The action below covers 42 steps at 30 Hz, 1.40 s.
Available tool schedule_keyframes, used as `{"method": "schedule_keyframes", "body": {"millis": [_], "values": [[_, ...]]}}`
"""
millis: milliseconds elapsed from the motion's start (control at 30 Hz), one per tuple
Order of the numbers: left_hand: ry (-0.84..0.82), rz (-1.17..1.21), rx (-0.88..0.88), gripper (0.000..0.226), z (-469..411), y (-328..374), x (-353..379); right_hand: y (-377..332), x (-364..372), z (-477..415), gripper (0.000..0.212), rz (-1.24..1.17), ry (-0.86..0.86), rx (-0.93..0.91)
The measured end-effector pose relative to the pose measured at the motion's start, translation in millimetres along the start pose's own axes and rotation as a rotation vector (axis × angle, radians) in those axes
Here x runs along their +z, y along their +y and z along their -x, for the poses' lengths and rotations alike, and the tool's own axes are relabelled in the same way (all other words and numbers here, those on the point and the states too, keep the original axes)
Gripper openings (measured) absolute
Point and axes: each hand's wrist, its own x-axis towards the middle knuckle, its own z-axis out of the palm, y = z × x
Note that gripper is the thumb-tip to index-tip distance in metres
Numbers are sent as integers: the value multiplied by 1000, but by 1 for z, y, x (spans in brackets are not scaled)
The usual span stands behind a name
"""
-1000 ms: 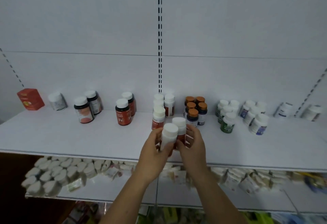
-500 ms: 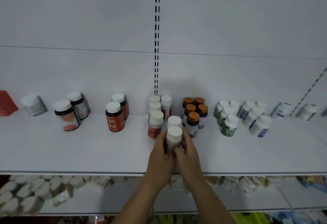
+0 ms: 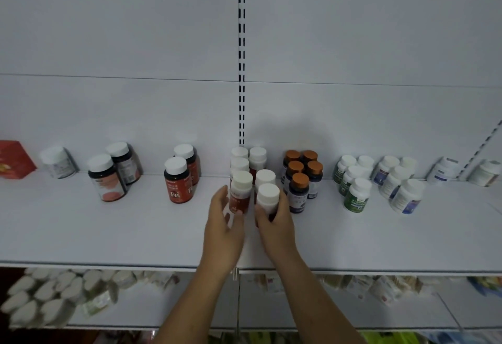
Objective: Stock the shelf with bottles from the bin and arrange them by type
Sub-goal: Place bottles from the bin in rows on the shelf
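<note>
Though perhaps loosely, hands round bottles

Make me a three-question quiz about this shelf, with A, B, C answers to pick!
1. Where is the red box? A) far left of the shelf B) far right C) lower shelf
2. How many orange caps? A) three B) five C) eight
3. What is the right hand doing? A) hanging idle B) gripping a white-capped bottle C) pointing up
Answers: 1 A, it sits at the left edge; 2 B, five show in one cluster; 3 B, its fingers wrap the bottle.
</note>
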Motion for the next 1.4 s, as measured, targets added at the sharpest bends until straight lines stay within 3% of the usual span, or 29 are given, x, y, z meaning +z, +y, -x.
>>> {"method": "schedule_keyframes", "body": {"millis": [333,967,1100,1167,1267,1400], "values": [[-161,-47,-96,54,-37,-8,-1,2,16,-34,60,58,10,42],[-116,-27,-77,57,-36,-4,-1,1,22,-49,51,76,7,93],[-102,-64,-52,56,-28,4,-9,-9,17,-28,77,122,-43,88],[-85,-116,-13,63,-22,8,-17,-17,11,-13,75,130,-58,50],[-64,-250,80,67,-12,15,-34,-29,1,8,56,142,-81,-63],[-38,-434,193,64,9,32,-64,-52,-15,34,69,290,-221,-178]]}}
